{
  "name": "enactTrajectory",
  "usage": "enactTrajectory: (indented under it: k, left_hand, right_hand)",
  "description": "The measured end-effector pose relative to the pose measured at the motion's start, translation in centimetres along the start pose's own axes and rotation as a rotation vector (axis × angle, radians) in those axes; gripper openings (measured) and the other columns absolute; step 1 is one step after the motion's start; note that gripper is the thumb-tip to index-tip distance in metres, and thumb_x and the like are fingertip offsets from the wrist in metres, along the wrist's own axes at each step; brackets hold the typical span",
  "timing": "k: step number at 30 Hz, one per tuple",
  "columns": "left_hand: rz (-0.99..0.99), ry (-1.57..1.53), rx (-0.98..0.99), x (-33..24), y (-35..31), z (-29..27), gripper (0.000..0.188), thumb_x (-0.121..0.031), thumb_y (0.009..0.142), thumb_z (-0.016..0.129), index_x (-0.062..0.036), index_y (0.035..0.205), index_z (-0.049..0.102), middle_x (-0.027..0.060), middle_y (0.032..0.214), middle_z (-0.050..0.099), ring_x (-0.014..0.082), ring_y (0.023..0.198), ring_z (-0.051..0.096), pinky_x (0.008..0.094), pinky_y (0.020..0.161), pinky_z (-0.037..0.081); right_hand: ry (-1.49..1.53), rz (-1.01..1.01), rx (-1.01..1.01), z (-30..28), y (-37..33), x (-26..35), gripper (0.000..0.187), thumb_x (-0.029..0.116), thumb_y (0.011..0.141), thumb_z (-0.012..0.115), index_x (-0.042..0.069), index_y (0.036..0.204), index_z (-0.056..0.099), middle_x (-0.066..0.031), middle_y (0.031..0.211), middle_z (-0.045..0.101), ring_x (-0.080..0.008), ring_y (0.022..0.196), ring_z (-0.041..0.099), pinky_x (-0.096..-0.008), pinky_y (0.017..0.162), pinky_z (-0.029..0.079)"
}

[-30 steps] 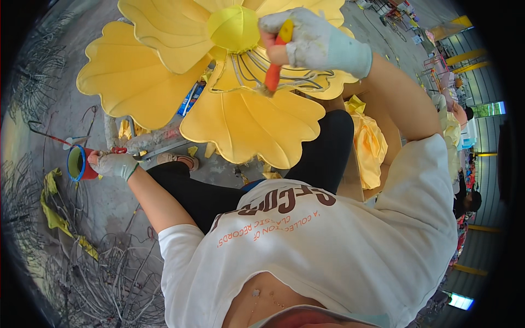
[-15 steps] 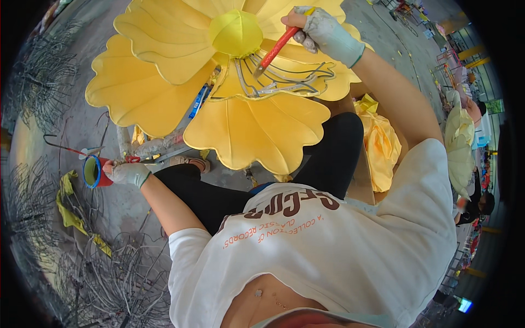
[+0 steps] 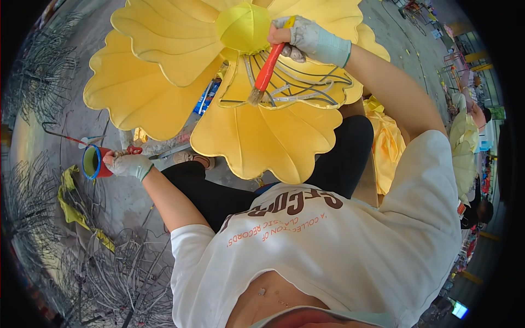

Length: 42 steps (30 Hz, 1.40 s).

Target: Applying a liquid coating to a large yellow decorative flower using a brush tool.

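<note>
so, right hand (image 3: 309, 39), gloved, fingers clenched round the red brush (image 3: 268, 71), handle tilted, bristles down. vs half a second ago: bristles drop from up by the grey wires (image 3: 287, 82) to the inner edge of the near petal (image 3: 268, 139); touching or not, can't tell. hand now closer to the yellow-green dome (image 3: 242, 30) of the big yellow flower, which sits in front of the person, above the knees. left hand (image 3: 130, 165), gloved too, keeps gripping the red bucket (image 3: 103, 162), blue-rimmed, off to the left, same as before.
</note>
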<state>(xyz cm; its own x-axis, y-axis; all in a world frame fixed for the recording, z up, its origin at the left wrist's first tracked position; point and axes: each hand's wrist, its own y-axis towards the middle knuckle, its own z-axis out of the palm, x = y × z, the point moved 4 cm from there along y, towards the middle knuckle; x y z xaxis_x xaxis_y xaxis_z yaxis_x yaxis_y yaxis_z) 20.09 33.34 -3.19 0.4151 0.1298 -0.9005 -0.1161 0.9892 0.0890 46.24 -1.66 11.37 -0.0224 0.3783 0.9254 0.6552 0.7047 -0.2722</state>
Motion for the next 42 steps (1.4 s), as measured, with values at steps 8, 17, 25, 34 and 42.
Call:
enactTrajectory:
  k: [8, 17, 25, 34, 42]
  left_hand:
    - [0.057, 0.097, 0.024, 0.9, 1.2, -1.2, 0.030, -0.032, 0.088, 0.036, -0.0064, 0.077, 0.046, 0.0040, 0.059, 0.041, 0.0147, 0.049, 0.037, 0.0262, 0.043, 0.036]
    - [-0.003, 0.061, 0.072, 1.9, 1.1, -0.5, 0.030, -0.032, 0.091, 0.035, -0.0079, 0.075, 0.045, 0.0018, 0.058, 0.039, 0.0129, 0.050, 0.035, 0.0243, 0.044, 0.035]
    - [0.051, 0.046, 0.106, 2.0, 1.3, 0.0, 0.031, -0.033, 0.092, 0.037, -0.0092, 0.074, 0.044, 0.0002, 0.057, 0.037, 0.0111, 0.050, 0.033, 0.0230, 0.045, 0.032]
    - [0.033, 0.054, 0.108, 1.7, 1.2, 0.2, 0.031, -0.033, 0.093, 0.037, -0.0095, 0.075, 0.044, -0.0006, 0.057, 0.036, 0.0105, 0.050, 0.033, 0.0222, 0.045, 0.032]
    - [0.010, 0.038, 0.091, 2.0, 1.2, 0.0, 0.029, -0.031, 0.091, 0.038, -0.0097, 0.074, 0.045, -0.0002, 0.058, 0.037, 0.0107, 0.050, 0.033, 0.0228, 0.045, 0.032]
  right_hand:
    - [0.515, 0.301, -0.091, -3.9, 0.5, -5.5, 0.014, 0.017, 0.084, 0.057, 0.006, 0.075, 0.054, -0.0023, 0.052, 0.045, -0.0066, 0.035, 0.030, -0.0195, 0.033, 0.023]
    - [0.466, 0.155, 0.104, -2.3, 0.8, -6.1, 0.012, 0.015, 0.083, 0.057, 0.005, 0.076, 0.056, -0.0025, 0.054, 0.047, -0.0074, 0.038, 0.034, -0.0194, 0.035, 0.026]
    - [0.482, 0.374, -0.017, -3.2, 5.6, -12.1, 0.010, 0.015, 0.086, 0.057, 0.006, 0.080, 0.055, -0.0041, 0.056, 0.051, -0.0094, 0.040, 0.040, -0.0214, 0.036, 0.030]
    - [0.180, 0.014, -0.202, -4.9, 9.2, -12.2, 0.009, 0.012, 0.085, 0.062, 0.005, 0.089, 0.060, -0.0071, 0.073, 0.057, -0.0129, 0.054, 0.048, -0.0221, 0.048, 0.039]
    - [-0.672, -0.646, 0.061, -1.8, 3.1, -7.0, 0.014, 0.011, 0.082, 0.066, 0.004, 0.095, 0.065, -0.0054, 0.085, 0.057, -0.0159, 0.072, 0.051, -0.0235, 0.063, 0.042]
